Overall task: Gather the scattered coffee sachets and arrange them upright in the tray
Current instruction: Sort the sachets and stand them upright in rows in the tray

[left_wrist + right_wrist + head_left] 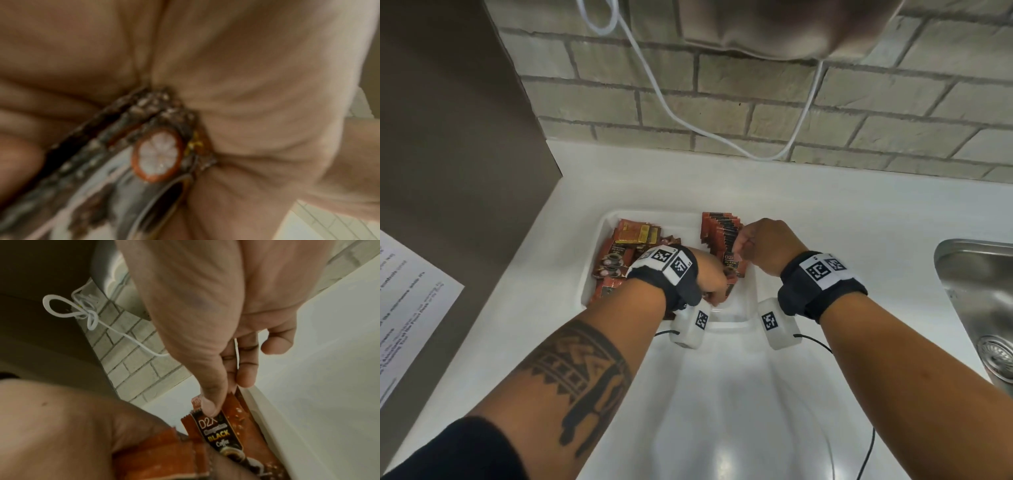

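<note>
Blurred sachets fill the gripping left hand; right hand pinches a sachet top.

The head view looks steeply down from above at the tray at 12 o'clock. The left wrist view sits pressed against blurred sachets. The right wrist view looks close along the fingers toward the brick wall, shared with the head view.
</note>
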{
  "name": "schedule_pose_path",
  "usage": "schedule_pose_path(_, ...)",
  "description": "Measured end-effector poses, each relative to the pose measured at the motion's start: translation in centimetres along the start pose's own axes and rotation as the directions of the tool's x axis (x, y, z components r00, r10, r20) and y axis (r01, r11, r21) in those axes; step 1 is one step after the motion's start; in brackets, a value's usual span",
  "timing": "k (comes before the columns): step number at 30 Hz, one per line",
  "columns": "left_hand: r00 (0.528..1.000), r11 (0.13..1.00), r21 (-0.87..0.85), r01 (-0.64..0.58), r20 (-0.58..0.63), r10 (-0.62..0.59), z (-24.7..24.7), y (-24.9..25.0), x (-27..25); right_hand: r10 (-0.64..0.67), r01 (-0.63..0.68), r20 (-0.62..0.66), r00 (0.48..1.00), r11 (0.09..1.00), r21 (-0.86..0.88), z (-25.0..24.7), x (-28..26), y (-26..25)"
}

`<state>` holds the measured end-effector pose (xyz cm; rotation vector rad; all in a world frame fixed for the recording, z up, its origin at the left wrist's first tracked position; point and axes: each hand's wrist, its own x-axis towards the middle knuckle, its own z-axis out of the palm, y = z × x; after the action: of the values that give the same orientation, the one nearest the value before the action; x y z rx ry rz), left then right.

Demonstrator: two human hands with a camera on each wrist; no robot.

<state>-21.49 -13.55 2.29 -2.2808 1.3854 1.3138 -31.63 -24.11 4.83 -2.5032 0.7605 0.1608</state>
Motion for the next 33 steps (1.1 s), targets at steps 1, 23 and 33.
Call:
schedule_pose_path(1, 1.000, 1.000, 0.001, 0.000, -0.006, 0.000, -0.1, 0.1, 0.2, 0.004, -0.004, 0.007, 1.000, 1.000, -0.006, 0.1, 0.1, 0.0)
schedule_pose_path(23, 0.997, 0.980, -0.190, -0.064, -0.054, 0.054, -0.2, -0.2, -0.5, -0.017, 0.023, -0.061, 0.998, 0.995, 0.095, 1.2, 0.5, 1.2)
schedule_pose_path(33, 0.997, 0.980, -0.190, -0.066, -0.044, 0.058, -0.1, -0.8, -0.5, -0.026, 0.034, -0.083, 0.996, 0.995, 0.094, 1.2, -0.2, 1.4)
